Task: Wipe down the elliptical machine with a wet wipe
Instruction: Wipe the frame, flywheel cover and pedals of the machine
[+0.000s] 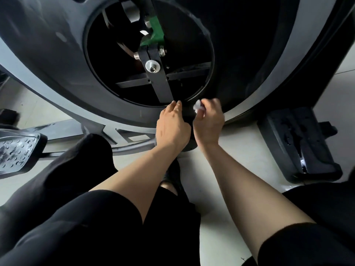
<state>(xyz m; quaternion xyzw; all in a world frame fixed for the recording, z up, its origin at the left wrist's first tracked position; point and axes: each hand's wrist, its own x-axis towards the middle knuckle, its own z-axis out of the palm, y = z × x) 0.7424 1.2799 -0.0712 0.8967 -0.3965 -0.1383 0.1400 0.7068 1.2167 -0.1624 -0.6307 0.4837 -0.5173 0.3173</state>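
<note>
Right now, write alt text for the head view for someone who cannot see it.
A person's right hand pinches a crumpled white wet wipe against the dark lower housing of an elliptical machine, while the left hand rests beside it at the rim of the round opening. A foot pedal sits at left.

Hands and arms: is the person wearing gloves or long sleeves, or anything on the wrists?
No gloves: the left hand and right hand are bare. The forearms are bare too, with black sleeves ending near the elbows. No watch, bracelet or rings show.
</note>
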